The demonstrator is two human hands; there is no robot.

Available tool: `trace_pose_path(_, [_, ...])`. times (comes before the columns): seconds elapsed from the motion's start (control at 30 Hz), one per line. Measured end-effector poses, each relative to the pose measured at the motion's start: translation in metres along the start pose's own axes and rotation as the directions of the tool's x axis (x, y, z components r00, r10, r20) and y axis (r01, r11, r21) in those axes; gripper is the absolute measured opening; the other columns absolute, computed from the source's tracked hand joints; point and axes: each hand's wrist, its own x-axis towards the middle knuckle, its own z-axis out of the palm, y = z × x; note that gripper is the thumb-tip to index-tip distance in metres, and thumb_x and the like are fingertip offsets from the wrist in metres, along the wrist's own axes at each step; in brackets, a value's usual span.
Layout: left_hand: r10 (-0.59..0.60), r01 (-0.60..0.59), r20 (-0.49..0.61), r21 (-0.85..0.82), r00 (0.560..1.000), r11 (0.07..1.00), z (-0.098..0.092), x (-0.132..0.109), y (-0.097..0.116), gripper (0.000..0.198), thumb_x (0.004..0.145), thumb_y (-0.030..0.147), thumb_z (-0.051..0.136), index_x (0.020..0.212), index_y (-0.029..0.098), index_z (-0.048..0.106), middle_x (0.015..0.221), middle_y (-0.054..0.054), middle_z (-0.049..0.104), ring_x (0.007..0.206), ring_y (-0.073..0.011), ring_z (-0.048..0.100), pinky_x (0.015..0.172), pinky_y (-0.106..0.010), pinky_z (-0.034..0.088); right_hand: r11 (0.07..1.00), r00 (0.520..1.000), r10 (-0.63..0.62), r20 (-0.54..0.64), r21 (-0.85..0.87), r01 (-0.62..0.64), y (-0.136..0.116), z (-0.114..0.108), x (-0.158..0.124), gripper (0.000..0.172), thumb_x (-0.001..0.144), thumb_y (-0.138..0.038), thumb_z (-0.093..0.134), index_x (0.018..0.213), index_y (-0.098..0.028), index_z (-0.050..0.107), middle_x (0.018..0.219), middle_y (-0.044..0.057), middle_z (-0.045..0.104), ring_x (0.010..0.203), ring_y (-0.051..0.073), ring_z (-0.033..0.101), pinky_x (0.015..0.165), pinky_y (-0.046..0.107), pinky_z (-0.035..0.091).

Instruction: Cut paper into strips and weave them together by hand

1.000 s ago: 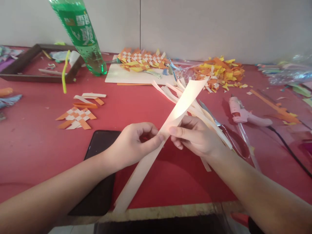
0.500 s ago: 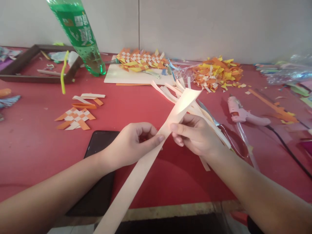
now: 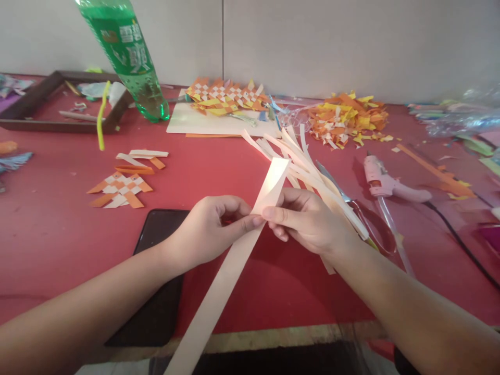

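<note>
A long cream paper strip (image 3: pixel 222 291) runs slantwise between my hands, its short upper end pointing away from me and its long tail hanging past the table's front edge. My left hand (image 3: pixel 222 226) pinches it from the left, thumb on top. From the right, my right hand (image 3: pixel 300 219) pinches the same strip, its thumb meeting the left thumb. Behind the right hand lies a bundle of similar cream strips (image 3: pixel 308 161), partly over a pair of scissors (image 3: pixel 375 229). A black phone (image 3: pixel 156 302) lies beneath my left forearm.
Left of my hands sits a small woven orange and white paper piece (image 3: pixel 123 188). A green bottle (image 3: pixel 128 57) stands by a dark frame (image 3: pixel 50 126). Woven pieces (image 3: pixel 226 96) and folded paper scraps (image 3: pixel 351 117) lie along the wall. A pink glue gun (image 3: pixel 380 179) is at right.
The strip has slid down toward me between my fingers, so its upper end is shorter. My right hand has shifted slightly left, against the left thumb.
</note>
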Motion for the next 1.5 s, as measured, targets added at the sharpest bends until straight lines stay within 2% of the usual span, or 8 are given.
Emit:
trace_pose_path(0.2, [-0.032,0.032,0.010,0.050,0.999,0.998,0.000,-0.001,0.001,0.033,0.084,0.042,0.065,0.068,0.015,0.060,0.059,0.005,0.044,0.054,-0.0063,0.033,0.048,-0.018,0.026,1.000,0.995,-0.014,-0.095,0.005,0.014,-0.005,-0.002,0.001,0.020,0.075,-0.026,0.080,0.066,-0.016,0.065,0.055,-0.004,0.057,0.044,0.006,0.051,0.040,0.018,0.041])
trace_pose_path(0.5, [-0.022,0.021,0.020,0.040,1.000,0.999,0.000,0.000,0.001,0.032,0.085,0.043,0.065,0.070,0.015,0.062,0.062,0.005,0.046,0.056,-0.0065,0.034,0.049,-0.018,0.028,0.997,0.991,0.032,-0.132,0.070,-0.022,-0.006,-0.002,0.003,0.024,0.068,-0.020,0.084,0.060,-0.015,0.062,0.052,-0.004,0.059,0.040,0.005,0.049,0.037,0.016,0.037])
trace_pose_path(0.77, [-0.028,0.028,0.020,0.022,0.999,0.999,-0.002,0.001,-0.001,0.031,0.084,0.042,0.065,0.069,0.015,0.058,0.060,0.006,0.044,0.054,-0.0063,0.035,0.048,-0.017,0.027,0.996,0.976,-0.012,-0.218,0.080,0.030,-0.011,-0.005,0.005,0.027,0.069,-0.026,0.083,0.057,-0.016,0.062,0.053,-0.003,0.061,0.041,0.006,0.051,0.038,0.017,0.039])
trace_pose_path(0.93, [-0.005,0.003,0.033,0.038,0.999,0.999,-0.001,0.000,-0.002,0.027,0.084,0.037,0.067,0.069,0.016,0.058,0.062,0.006,0.048,0.056,-0.0063,0.038,0.051,-0.017,0.031,0.998,0.988,-0.015,-0.154,0.065,0.026,-0.009,-0.003,0.004,0.026,0.072,-0.025,0.082,0.058,-0.017,0.062,0.053,-0.004,0.061,0.042,0.005,0.052,0.039,0.016,0.040])
trace_pose_path(1.1, [0.037,-0.036,-0.028,0.043,0.999,0.998,-0.001,0.000,0.000,0.029,0.086,0.041,0.063,0.073,0.015,0.065,0.065,0.004,0.051,0.060,-0.0076,0.039,0.053,-0.018,0.032,1.000,0.999,0.012,-0.043,-0.020,-0.013,-0.002,0.002,0.000,0.020,0.078,-0.027,0.078,0.067,-0.017,0.065,0.060,-0.003,0.062,0.046,0.005,0.054,0.041,0.016,0.042])
trace_pose_path(1.23, [0.043,-0.037,-0.053,0.111,0.998,0.993,-0.001,0.000,0.002,0.036,0.089,0.042,0.058,0.066,0.015,0.061,0.059,0.006,0.041,0.055,-0.0074,0.031,0.048,-0.020,0.026,1.000,0.998,0.002,-0.060,-0.024,-0.003,-0.003,0.003,-0.001,0.016,0.079,-0.027,0.077,0.071,-0.017,0.067,0.062,-0.004,0.062,0.047,0.005,0.054,0.043,0.017,0.042])
trace_pose_path(1.37, [0.041,-0.039,-0.013,0.151,0.999,0.988,0.000,0.000,0.002,0.039,0.090,0.041,0.056,0.061,0.015,0.053,0.058,0.006,0.035,0.054,-0.0072,0.028,0.047,-0.021,0.023,1.000,0.994,0.017,-0.104,0.013,-0.016,-0.005,0.002,0.001,0.017,0.078,-0.026,0.077,0.070,-0.017,0.066,0.060,-0.003,0.062,0.045,0.006,0.053,0.043,0.018,0.042])
trace_pose_path(1.5, [0.033,-0.036,0.017,0.165,0.999,0.986,0.000,0.000,0.003,0.039,0.091,0.041,0.055,0.062,0.015,0.053,0.058,0.006,0.032,0.054,-0.0076,0.028,0.047,-0.021,0.022,0.999,0.992,0.026,-0.126,0.022,-0.024,-0.006,0.001,0.001,0.019,0.074,-0.021,0.079,0.065,-0.016,0.063,0.056,-0.004,0.060,0.044,0.006,0.051,0.042,0.018,0.040])
